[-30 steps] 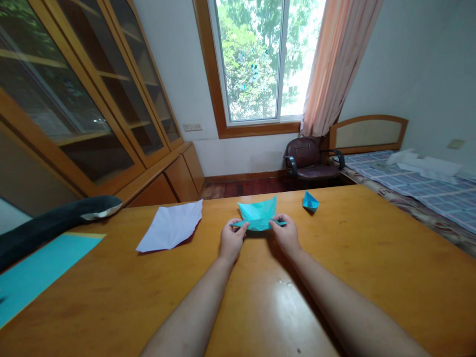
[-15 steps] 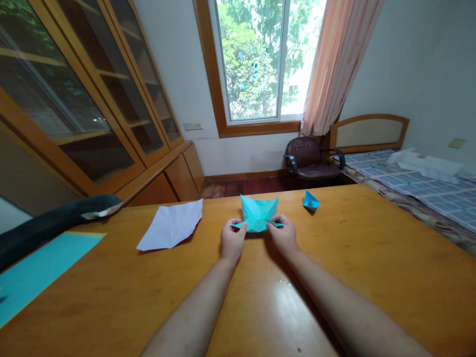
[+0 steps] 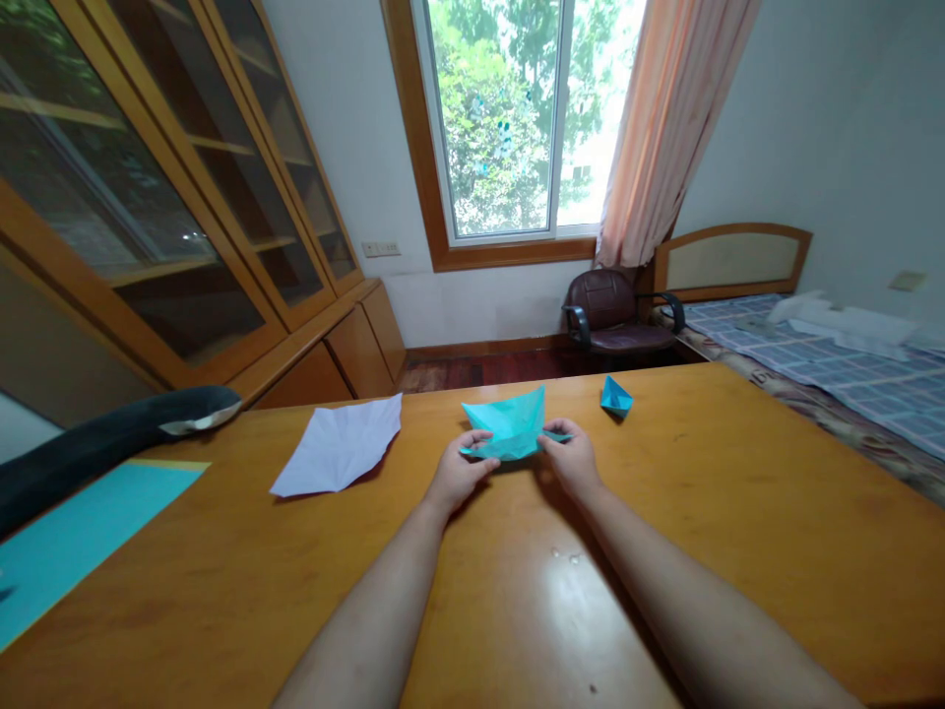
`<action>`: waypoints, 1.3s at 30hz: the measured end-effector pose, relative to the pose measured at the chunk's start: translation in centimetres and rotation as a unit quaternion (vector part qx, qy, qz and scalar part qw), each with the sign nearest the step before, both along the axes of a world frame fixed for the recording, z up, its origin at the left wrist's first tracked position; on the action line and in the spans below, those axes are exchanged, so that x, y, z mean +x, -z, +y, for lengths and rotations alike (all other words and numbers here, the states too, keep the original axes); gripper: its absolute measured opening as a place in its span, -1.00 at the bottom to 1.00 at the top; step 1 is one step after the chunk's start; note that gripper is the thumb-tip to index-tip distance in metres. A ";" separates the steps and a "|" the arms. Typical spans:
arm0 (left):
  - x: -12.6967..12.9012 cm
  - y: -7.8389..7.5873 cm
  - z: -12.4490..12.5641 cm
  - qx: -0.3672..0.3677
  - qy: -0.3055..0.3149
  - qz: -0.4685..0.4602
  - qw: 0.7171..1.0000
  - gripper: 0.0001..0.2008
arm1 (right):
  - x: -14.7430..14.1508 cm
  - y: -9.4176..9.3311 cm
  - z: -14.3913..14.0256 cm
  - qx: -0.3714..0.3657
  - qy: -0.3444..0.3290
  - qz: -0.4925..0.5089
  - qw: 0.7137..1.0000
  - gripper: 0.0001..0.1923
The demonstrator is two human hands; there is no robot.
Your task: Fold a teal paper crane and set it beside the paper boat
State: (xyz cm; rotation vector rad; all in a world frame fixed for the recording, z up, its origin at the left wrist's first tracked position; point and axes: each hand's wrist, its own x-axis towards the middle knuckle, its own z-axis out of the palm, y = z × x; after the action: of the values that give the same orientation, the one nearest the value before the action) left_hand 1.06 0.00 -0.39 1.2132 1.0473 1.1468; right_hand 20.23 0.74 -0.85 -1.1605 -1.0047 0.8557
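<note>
Between my two hands is a turquoise sheet of folded paper (image 3: 509,418), creased all over, with pointed corners standing up at its far side. My left hand (image 3: 459,471) pinches its near left corner, thumb below and fingers on top. On the other side my right hand (image 3: 572,458) grips the near right corner, whose tip sticks out past the fingers. The paper is tilted, its right far corner higher than the left. Its underside is hidden, and a shadow lies on the table beneath it.
A creased white paper (image 3: 340,448) lies to the left on the wooden table (image 3: 221,591). A small blue folded paper piece (image 3: 615,397) stands at the back right. At the far left are a turquoise sheet (image 3: 95,532) and a long dark object (image 3: 110,428). A chair (image 3: 612,315) stands beyond.
The turquoise paper has tipped, its left corner lower and its far edge shifted left. My left hand has turned and its fingers have spread along the corner; my right hand has moved slightly right.
</note>
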 end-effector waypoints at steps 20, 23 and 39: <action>1.1 1.1 0.9 0.088 -0.098 -0.068 0.989 -0.23 | -0.5 -0.4 -0.2 -0.029 -0.020 0.064 0.997 -0.76; 1.0 1.8 1.5 0.095 -0.127 -0.056 0.986 -0.34 | -0.7 -0.7 -0.5 -0.046 -0.036 0.081 0.995 -0.71; 0.2 0.5 1.5 0.167 -0.173 -0.040 0.970 -0.68 | 1.6 -1.9 -0.7 0.111 0.098 -0.376 0.915 -0.56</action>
State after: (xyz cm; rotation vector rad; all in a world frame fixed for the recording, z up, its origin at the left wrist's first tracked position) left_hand 1.24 1.48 -0.85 1.2581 1.0581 1.6840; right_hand 21.84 0.06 1.05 -1.3904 -1.5266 0.0974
